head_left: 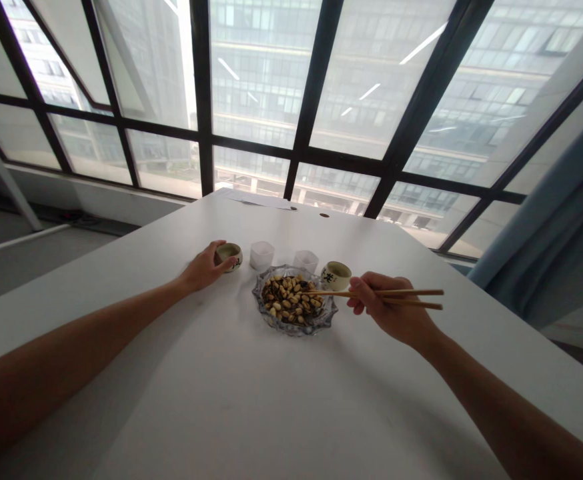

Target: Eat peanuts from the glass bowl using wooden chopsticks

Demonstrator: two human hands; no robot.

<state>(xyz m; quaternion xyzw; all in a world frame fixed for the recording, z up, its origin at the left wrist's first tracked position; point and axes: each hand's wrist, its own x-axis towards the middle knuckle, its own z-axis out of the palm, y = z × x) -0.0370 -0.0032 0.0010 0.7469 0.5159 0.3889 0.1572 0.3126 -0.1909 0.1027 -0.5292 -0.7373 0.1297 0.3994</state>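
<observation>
A scalloped glass bowl (pixel 297 329) on the white table holds pistachios (pixel 286 290) mixed with small dark seeds. My right hand (pixel 389 307) grips a pair of wooden chopsticks (pixel 411 298), their tips over the nuts at the bowl's right side. Around the left ceramic cup (pixel 230 251) my left hand (pixel 205 268) is closed, thumb in front. The right ceramic cup (pixel 335 275) stands behind the bowl near my right hand. Between the cups are a left white cup (pixel 261 255) and a right white cup (pixel 306 261), both untouched.
White paper (pixel 256 200) lies at the far end of the table (pixel 251 400), with two small round dark items near it. Large windows rise behind. A blue curtain (pixel 546 233) hangs at the right, and a white metal frame (pixel 9 180) stands at the left.
</observation>
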